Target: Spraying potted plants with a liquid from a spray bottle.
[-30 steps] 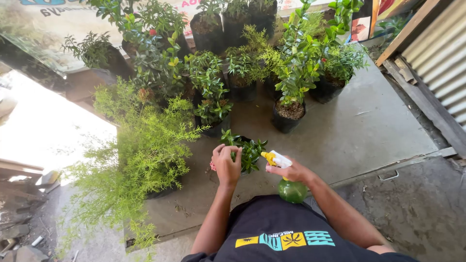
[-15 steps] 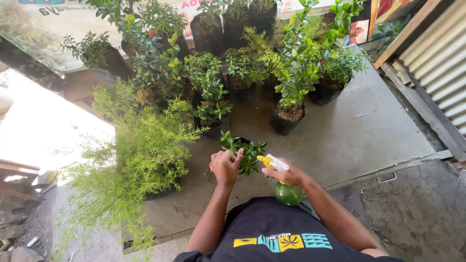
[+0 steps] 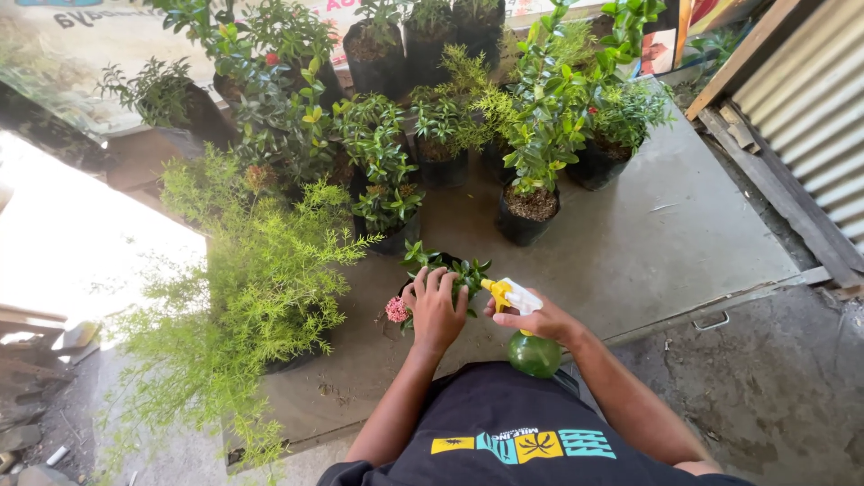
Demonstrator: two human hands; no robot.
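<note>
**Misting a small potted plant on a concrete slab, seen from the head camera**

Lower centre of the frame: the left hand (image 3: 436, 310) lies with fingers spread and lightly curled over the foliage of the small dark-potted plant with a pink flower cluster (image 3: 447, 274), touching and parting the leaves rather than closing on them; whether any stem is pinched between the fingers cannot be told. Just to its right, the right hand (image 3: 540, 319) is wrapped around the neck and trigger of the spray bottle with green round body, white head and yellow nozzle (image 3: 525, 335); the nozzle points left at the small plant, almost touching its leaves; how far the trigger is pressed cannot be told, and no mist shows.

Progress, as a judgement: the spraying appears to be at this one plant, the nearest to the person; no wet marks show on leaves or slab, so what has been treated cannot be read; the other pots seem left to do.

Surroundings: the grey concrete slab (image 3: 684, 243) bears the group; a feathery light-green shrub (image 3: 252, 279) fills the left of the frame; a leafy plant in a black grow bag (image 3: 531, 193) stands at upper centre; corrugated metal sheeting (image 3: 810, 108) runs along the upper right.
</note>
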